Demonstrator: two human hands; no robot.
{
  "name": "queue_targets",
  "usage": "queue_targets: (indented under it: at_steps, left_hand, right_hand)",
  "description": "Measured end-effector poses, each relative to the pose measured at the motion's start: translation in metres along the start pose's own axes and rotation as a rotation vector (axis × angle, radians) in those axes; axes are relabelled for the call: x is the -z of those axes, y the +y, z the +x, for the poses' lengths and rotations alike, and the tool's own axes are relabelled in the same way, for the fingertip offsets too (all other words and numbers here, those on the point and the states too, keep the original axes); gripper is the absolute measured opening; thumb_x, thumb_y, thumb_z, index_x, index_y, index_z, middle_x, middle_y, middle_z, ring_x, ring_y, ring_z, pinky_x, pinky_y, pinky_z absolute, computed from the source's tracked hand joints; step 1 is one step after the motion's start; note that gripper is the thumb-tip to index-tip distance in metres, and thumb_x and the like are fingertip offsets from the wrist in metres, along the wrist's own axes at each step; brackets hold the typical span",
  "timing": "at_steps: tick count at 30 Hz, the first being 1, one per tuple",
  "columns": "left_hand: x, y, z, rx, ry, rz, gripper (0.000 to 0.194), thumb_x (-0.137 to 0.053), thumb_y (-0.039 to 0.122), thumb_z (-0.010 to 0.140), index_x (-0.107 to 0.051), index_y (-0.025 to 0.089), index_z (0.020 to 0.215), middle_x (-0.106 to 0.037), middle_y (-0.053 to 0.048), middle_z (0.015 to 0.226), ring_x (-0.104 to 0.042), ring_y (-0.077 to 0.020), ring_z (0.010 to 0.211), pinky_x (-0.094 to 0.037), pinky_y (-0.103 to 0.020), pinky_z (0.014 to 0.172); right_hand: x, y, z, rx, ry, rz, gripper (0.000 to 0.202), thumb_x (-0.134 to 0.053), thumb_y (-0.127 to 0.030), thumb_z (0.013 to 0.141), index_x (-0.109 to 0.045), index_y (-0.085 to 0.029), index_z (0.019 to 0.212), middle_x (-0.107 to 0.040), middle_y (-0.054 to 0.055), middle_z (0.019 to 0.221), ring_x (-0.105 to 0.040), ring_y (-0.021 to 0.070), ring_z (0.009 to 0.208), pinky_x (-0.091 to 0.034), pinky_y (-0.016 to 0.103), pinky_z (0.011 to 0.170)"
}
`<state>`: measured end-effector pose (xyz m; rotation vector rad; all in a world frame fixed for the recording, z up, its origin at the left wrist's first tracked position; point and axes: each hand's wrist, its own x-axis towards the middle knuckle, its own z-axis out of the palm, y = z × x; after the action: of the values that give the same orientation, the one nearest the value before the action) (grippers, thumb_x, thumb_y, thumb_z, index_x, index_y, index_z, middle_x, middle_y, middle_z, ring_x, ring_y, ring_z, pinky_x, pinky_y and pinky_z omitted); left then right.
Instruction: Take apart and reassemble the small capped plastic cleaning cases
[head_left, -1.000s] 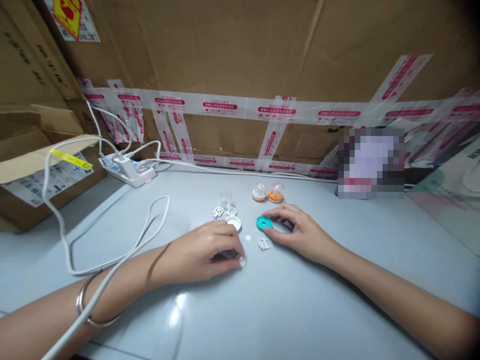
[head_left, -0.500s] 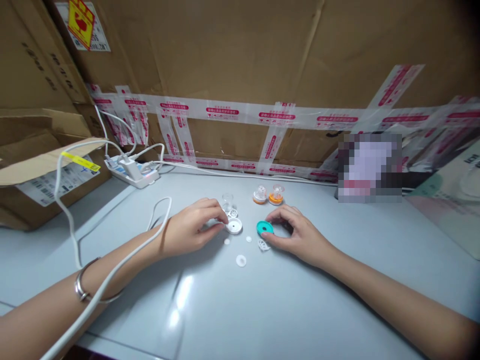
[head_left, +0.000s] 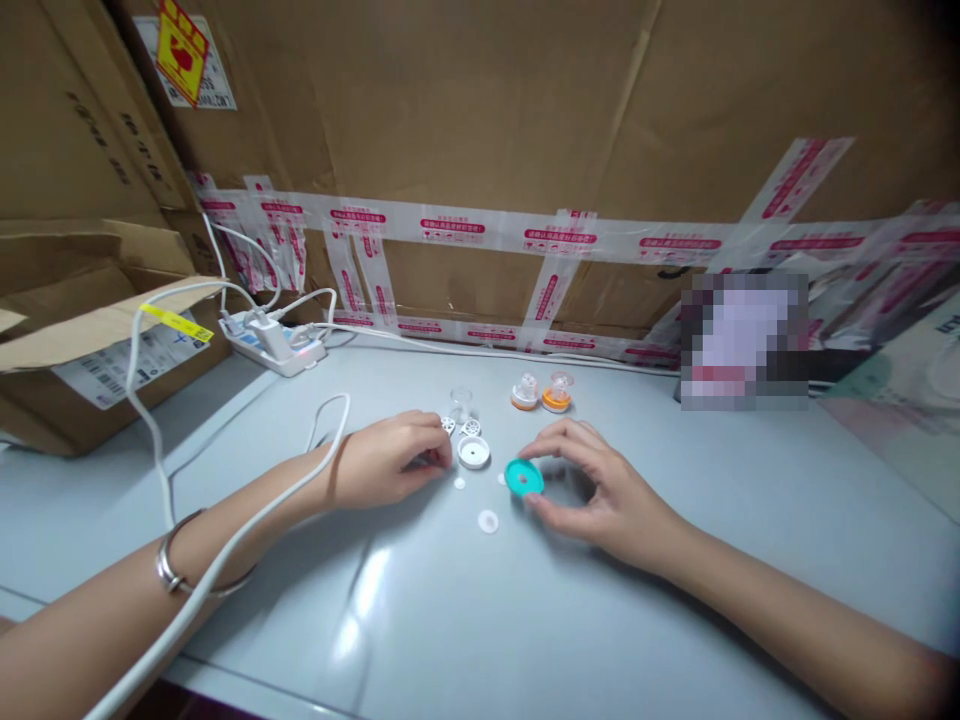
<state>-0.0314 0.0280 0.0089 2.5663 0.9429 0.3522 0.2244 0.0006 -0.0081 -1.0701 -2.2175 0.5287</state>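
My right hand [head_left: 611, 490] grips a teal round plastic cap [head_left: 523, 479] by its rim between thumb and fingers; the cap tilts above the table. My left hand [head_left: 397, 455] rests with curled fingers beside a white round cap [head_left: 473, 453] with a small centre hole. Whatever its fingertips may hold is hidden. Behind the white cap lie white spoked pieces [head_left: 470, 428] and a clear plastic cup [head_left: 460, 402]. Small white discs [head_left: 488, 522] lie flat in front, one partly covered by the teal cap.
Two orange-and-white pieces with clear tops [head_left: 556, 394] stand farther back. A white cable [head_left: 225, 560] crosses over my left forearm. A power strip [head_left: 274, 345] and an open carton [head_left: 112, 350] stand left. A large taped cardboard box [head_left: 465, 120] walls off the back.
My right hand has lifted and tilted the teal cap, bringing it slightly nearer; the spoked piece beside it is now hidden. My left fingers have come away from the white cap.
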Motion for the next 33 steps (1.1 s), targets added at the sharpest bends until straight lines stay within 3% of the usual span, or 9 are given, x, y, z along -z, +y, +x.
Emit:
queue_targets:
  at_steps: [5,16,20,24,33]
  left_hand:
    - [-0.003,0.004,0.001,0.016,-0.013,-0.002,0.012,-0.052,0.007,0.078,-0.060,0.013,0.085,-0.058,-0.006,0.085,-0.055,-0.0167,0.081,-0.044,-0.025,0.071]
    - [0.003,0.005,-0.001,-0.059,-0.005,-0.003,0.013,-0.050,0.008,0.079,-0.058,0.014,0.086,-0.057,-0.006,0.088,-0.054,-0.0160,0.083,-0.044,-0.024,0.073]
    - [0.006,0.001,-0.001,0.014,0.022,0.064,0.015,-0.048,0.007,0.079,-0.058,0.015,0.087,-0.057,-0.006,0.088,-0.054,-0.0169,0.083,-0.044,-0.026,0.075]
    - [0.002,-0.003,0.001,0.029,-0.030,0.031,0.010,-0.052,0.009,0.079,-0.058,0.013,0.085,-0.058,-0.006,0.086,-0.055,-0.0161,0.080,-0.045,-0.025,0.072]
    - [-0.002,-0.004,0.002,0.024,-0.035,-0.009,0.016,-0.047,0.005,0.081,-0.060,0.012,0.085,-0.061,-0.007,0.086,-0.056,-0.0157,0.080,-0.045,-0.026,0.073]
  right_hand:
    - [-0.005,-0.010,-0.005,0.048,-0.034,-0.007,0.027,-0.066,-0.018,0.071,-0.060,-0.022,0.096,-0.057,0.004,0.090,-0.053,0.0196,0.085,-0.043,0.036,0.079]
    - [-0.003,-0.005,-0.003,0.044,-0.057,-0.033,0.023,-0.068,-0.018,0.067,-0.056,-0.021,0.087,-0.056,0.003,0.086,-0.052,0.0193,0.083,-0.039,0.035,0.079]
    - [0.000,-0.004,-0.003,0.082,-0.134,-0.001,0.027,-0.070,-0.020,0.066,-0.057,-0.020,0.089,-0.056,0.003,0.088,-0.051,0.0190,0.083,-0.039,0.035,0.079]
    - [0.002,-0.005,-0.003,0.127,-0.224,0.008,0.030,-0.070,-0.018,0.065,-0.057,-0.020,0.092,-0.055,0.004,0.091,-0.051,0.0189,0.083,-0.039,0.034,0.079]
    - [-0.003,-0.003,-0.005,0.124,-0.168,-0.004,0.030,-0.067,-0.016,0.068,-0.057,-0.020,0.096,-0.056,0.004,0.090,-0.051,0.0192,0.084,-0.039,0.035,0.079]
